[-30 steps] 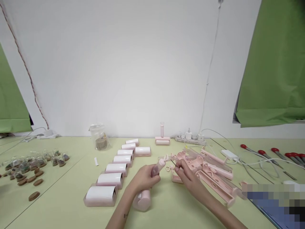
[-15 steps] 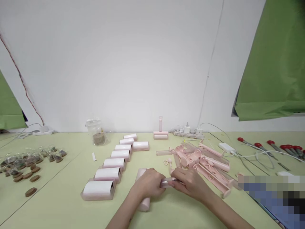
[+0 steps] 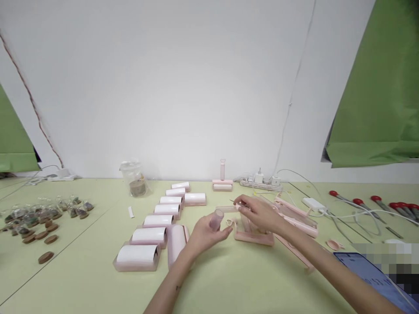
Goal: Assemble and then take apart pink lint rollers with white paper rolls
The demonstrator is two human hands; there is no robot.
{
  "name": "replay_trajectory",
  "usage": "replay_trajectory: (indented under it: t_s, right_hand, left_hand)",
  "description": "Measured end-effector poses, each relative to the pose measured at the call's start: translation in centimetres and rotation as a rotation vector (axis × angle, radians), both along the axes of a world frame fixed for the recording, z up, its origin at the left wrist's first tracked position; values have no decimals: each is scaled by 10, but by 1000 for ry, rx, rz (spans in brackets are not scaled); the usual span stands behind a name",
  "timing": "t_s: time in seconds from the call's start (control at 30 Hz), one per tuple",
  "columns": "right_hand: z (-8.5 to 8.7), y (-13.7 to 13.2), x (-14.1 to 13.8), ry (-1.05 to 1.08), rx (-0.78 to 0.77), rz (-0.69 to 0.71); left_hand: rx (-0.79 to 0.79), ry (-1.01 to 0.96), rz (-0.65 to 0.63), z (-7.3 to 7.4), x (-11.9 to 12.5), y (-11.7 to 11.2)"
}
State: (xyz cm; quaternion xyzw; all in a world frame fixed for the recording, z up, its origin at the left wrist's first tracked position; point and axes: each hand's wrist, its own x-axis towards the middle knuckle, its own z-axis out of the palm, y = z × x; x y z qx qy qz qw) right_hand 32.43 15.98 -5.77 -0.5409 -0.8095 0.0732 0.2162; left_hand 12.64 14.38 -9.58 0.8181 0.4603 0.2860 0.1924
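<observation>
My left hand (image 3: 203, 237) is closed around a clear pinkish tube handle (image 3: 216, 219), its open round end pointing up and right. A pale pink lint roller (image 3: 176, 244) lies just left of that hand; the handle seems to join it, but the fingers cover the joint. To the right, my right hand (image 3: 258, 212) reaches over the heap of pink parts. Its fingers are bent together, and a thin dark sliver shows at the tips, too small to name. Below it lies a pink roller frame (image 3: 254, 238). A small pink loop piece (image 3: 230, 222) lies between the hands.
Several white lint rolls in clear covers (image 3: 140, 256) form a row on the left. An assembled lint roller (image 3: 223, 183) stands by the wall near a power strip (image 3: 260, 183). Glass domes and brown discs (image 3: 46, 257) lie far left, red-handled tools (image 3: 358, 203) and a phone (image 3: 360, 270) right.
My hands have moved apart. The left shifted slightly up with the handle, and the roller moved left beside the row. My right hand let go of the handle and moved up to the pink parts.
</observation>
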Motion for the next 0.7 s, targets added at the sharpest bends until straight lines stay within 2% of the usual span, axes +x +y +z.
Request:
replay_trajectory:
  t_s: [0.1,0.23,0.37,0.53,0.63,0.7]
  right_hand:
    - [-12,18,-8,-46,-31,-38]
    - [-25,27,-13,-166,-62,-105]
    - [-23,28,-5,-259,-74,-189]
    - [-5,20,12,-311,-82,-281]
    - [6,9,16,-305,-62,-276]
    - [8,-1,12,-291,-26,-238]
  left_hand:
    - [-131,-212,-3,-11,7,-2]
    - [-241,-286,34,-26,19,-2]
    - [-251,-91,161,-32,25,-2]
    - [-108,112,387,-32,31,2]
    - [-65,204,456,-36,43,10]
    - [-46,247,453,-39,53,17]
